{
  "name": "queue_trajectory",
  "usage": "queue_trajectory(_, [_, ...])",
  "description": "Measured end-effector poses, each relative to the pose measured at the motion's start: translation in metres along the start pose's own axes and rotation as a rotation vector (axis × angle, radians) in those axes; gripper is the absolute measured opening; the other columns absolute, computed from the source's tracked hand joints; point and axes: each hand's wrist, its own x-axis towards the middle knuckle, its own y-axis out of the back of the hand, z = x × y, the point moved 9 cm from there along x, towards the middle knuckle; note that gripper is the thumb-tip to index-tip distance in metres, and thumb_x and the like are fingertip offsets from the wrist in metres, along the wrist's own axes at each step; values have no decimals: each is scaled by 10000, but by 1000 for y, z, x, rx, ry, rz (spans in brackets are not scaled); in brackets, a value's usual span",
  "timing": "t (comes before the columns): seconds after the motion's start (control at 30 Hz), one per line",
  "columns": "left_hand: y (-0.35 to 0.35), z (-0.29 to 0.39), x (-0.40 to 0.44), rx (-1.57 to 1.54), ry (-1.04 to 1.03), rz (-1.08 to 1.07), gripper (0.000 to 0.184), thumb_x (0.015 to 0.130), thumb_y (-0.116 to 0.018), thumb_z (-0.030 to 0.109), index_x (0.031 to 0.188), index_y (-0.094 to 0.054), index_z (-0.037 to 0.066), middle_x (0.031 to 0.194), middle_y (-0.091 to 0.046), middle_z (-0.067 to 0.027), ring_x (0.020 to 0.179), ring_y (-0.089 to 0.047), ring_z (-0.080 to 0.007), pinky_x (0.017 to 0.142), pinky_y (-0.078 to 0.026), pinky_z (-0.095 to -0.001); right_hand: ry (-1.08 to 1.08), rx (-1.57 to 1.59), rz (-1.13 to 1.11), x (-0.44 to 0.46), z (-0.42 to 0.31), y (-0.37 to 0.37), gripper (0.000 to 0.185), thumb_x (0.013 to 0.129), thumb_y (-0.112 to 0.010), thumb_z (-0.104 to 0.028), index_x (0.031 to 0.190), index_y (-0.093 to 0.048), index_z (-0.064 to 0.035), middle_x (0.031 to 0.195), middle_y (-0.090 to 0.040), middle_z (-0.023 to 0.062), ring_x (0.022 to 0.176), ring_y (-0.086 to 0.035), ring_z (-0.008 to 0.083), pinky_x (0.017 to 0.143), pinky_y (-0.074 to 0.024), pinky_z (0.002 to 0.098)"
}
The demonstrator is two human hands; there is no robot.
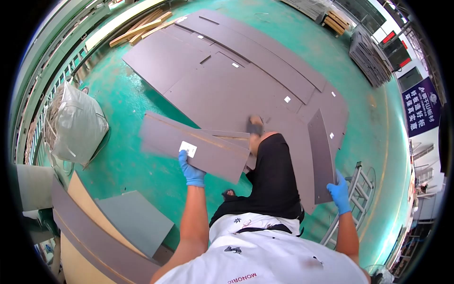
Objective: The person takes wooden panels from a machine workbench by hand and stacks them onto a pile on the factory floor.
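My left hand (191, 171), in a blue glove, grips the near edge of a grey-brown board (215, 154), with fingertips at its white label (188, 149). The board's far-left end is blurred. Another blue glove covers my right hand (339, 193), which is closed on the near end of a narrow grey-brown board (321, 154). That board stands out at a tilt over the large panels (265, 87) lying on the floor. Several of these panels carry small white labels. My foot (256, 126) is on them, between the two boards.
A stuffed white sack (78, 125) stands at the left. Leaning boards (137, 215) fill the lower left. A metal ladder (357, 196) lies beside my right arm. Timber strips (142, 28) and stacked panels (369, 57) are farther off on the green floor (127, 170).
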Motion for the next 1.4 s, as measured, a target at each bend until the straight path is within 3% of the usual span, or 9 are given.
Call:
queue_trajectory(0.23, [46, 78, 103, 41, -63, 77, 574, 868, -634, 359, 1346, -507, 68, 1302, -583, -101, 1148, -581, -278, 977, -497, -454, -13, -200, -205, 196, -54, -137, 751, 723, -552, -8, 1454, -379, 29, 1057, -670, 130, 630, -574, 110, 529, -472, 265])
queue_trajectory(0.33, [65, 122, 151, 143, -72, 196, 587, 864, -639, 357, 1359, -500, 72, 1324, -574, -105, 1175, -568, -281, 1012, -473, -467, -79, -286, -337, 281, -105, -208, 742, 727, -573, -33, 1446, -396, 19, 1101, -670, 184, 756, -651, 187, 658, -530, 316])
queue_trajectory(0.4, [62, 147, 164, 87, 38, 306, 580, 865, -634, 352, 1355, -504, 70, 1316, -577, -105, 1170, -567, -287, 1022, -463, -473, 266, -565, -420, 339, -124, -264, 726, 735, -577, -64, 1433, -402, 28, 1155, -648, 260, 977, -672, 309, 845, -524, 381])
queue_trajectory(0.43, [34, 154, 199, 90, 33, 279, 580, 865, -634, 352, 1355, -504, 70, 1316, -577, -105, 1170, -567, -287, 1022, -463, -473, 237, -594, -463, 366, -138, -295, 714, 739, -560, -76, 1432, -410, 9, 1218, -596, 314, 1172, -585, 389, 985, -456, 417])
queue_trajectory(0.53, [-15, 191, 217, 331, -47, 334, 566, 864, -637, 335, 1347, -511, 68, 1327, -570, -114, 1172, -566, -295, 1023, -460, -481, 117, -631, -579, 414, -178, -356, 710, 763, -541, -50, 1453, -380, -16, 1267, -566, 306, 1202, -550, 408, 1009, -439, 422])
queue_trajectory(0.73, [10, 180, 439, 114, 117, 59, 550, 872, -650, 316, 1344, -514, 68, 1326, -579, -129, 1175, -575, -292, 997, -476, -473, 483, -807, -523, 526, -255, -466, 724, 796, -499, 17, 1489, -300, -48, 1361, -495, 266, 1204, -520, 429, 1021, -435, 424])
queue_trajectory(0.9, [-7, 160, 492, 267, 119, 256, 481, 888, -641, 292, 1290, -550, 44, 1258, -620, -114, 1105, -615, -271, 950, -508, -448, 661, -909, -434, 594, -269, -547, 730, 797, -486, 65, 1492, -295, -53, 1436, -434, 229, 1261, -488, 387, 1047, -419, 435])
queue_trajectory(1.27, [-19, 136, 582, 296, 266, 258, 514, 882, -640, 253, 1327, -520, 25, 1293, -607, -132, 1154, -596, -295, 1001, -481, -460, 905, -1083, -302, 761, -218, -673, 786, 775, -560, 38, 1499, -266, -51, 1481, -408, 140, 1352, -414, 319, 1112, -349, 439])
queue_trajectory(1.4, [-29, 124, 614, 324, 270, 297, 511, 899, -631, 272, 1330, -515, 23, 1292, -605, -137, 1164, -590, -295, 1014, -470, -463, 884, -1128, -341, 798, -190, -699, 816, 786, -560, 31, 1519, -255, -156, 1533, -340, 109, 1388, -361, 337, 1104, -333, 522])
